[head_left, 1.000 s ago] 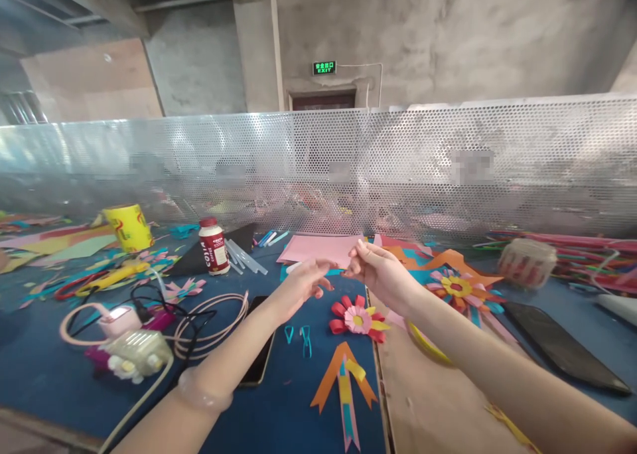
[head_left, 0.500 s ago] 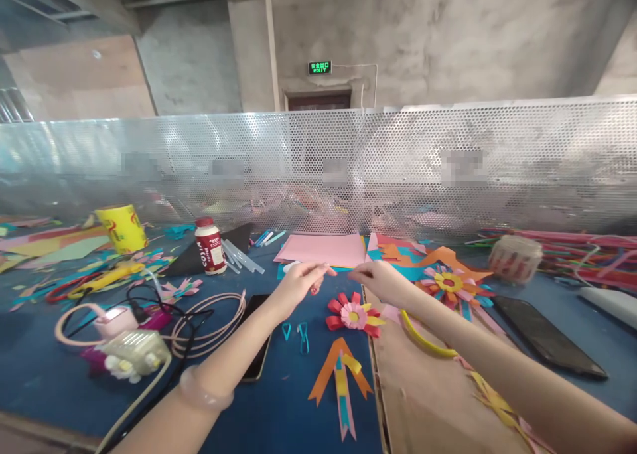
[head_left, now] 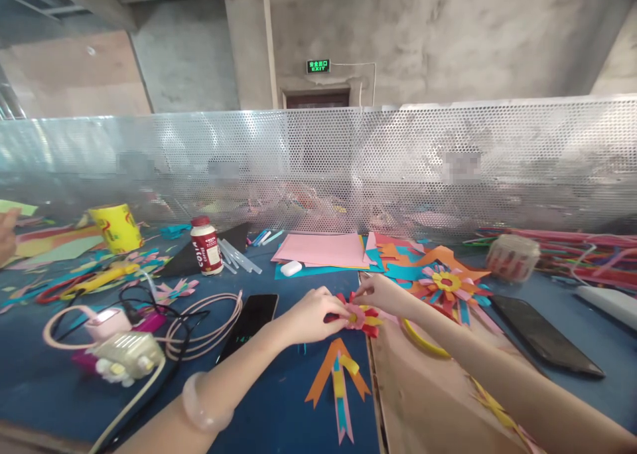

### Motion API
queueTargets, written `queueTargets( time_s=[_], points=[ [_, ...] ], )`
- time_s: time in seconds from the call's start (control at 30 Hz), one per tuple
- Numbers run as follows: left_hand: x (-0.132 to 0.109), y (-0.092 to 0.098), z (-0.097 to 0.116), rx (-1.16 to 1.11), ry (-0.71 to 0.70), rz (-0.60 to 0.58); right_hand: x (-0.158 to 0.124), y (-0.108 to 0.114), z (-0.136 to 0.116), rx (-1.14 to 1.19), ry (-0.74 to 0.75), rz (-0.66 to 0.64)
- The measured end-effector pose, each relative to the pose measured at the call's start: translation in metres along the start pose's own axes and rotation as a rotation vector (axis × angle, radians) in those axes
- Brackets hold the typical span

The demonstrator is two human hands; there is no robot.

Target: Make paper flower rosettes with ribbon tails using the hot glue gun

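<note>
A paper flower (head_left: 371, 322) with red, yellow and pink petals lies on the blue table, partly hidden by my fingers. My left hand (head_left: 321, 314) grips it from the left, fingertips at its pink centre. At its upper edge, my right hand (head_left: 377, 291) pinches the petals with bent fingers. Just below the flower lies a paper ribbon tail (head_left: 338, 382) of orange, pink, blue and yellow strips. Small blue clips (head_left: 302, 348) are mostly covered by my left hand.
Pink paper sheets (head_left: 321, 249) and a white case (head_left: 291, 269) lie beyond my hands. A second paper flower (head_left: 448, 281) and a black phone (head_left: 545, 334) are on the right. Leftward are a bottle (head_left: 206, 247), a phone (head_left: 253, 318), cables and another person's hand (head_left: 6, 236).
Both my hands have come down from above the flower onto it. My left hand moved right and now covers most of the blue clips. Another person's hand has appeared at the far left.
</note>
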State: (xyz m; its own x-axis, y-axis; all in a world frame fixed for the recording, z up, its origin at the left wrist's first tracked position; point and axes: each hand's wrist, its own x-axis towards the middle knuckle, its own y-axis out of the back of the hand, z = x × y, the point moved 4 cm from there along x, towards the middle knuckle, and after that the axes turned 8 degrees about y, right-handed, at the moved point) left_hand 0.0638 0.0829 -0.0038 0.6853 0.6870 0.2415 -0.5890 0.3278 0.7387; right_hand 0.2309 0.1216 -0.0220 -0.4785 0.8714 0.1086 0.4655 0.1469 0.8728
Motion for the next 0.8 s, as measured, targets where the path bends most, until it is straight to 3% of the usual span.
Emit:
queueTargets(
  time_s=[0.43,0.8],
  points=[
    [-0.001,-0.005,-0.004,0.115,-0.089,-0.016,0.004,-0.002,0.016,0.119,0.013,0.007],
    [-0.002,-0.005,0.0,0.148,-0.11,-0.01,0.0,-0.003,0.001,0.149,-0.01,-0.019]
  ],
)
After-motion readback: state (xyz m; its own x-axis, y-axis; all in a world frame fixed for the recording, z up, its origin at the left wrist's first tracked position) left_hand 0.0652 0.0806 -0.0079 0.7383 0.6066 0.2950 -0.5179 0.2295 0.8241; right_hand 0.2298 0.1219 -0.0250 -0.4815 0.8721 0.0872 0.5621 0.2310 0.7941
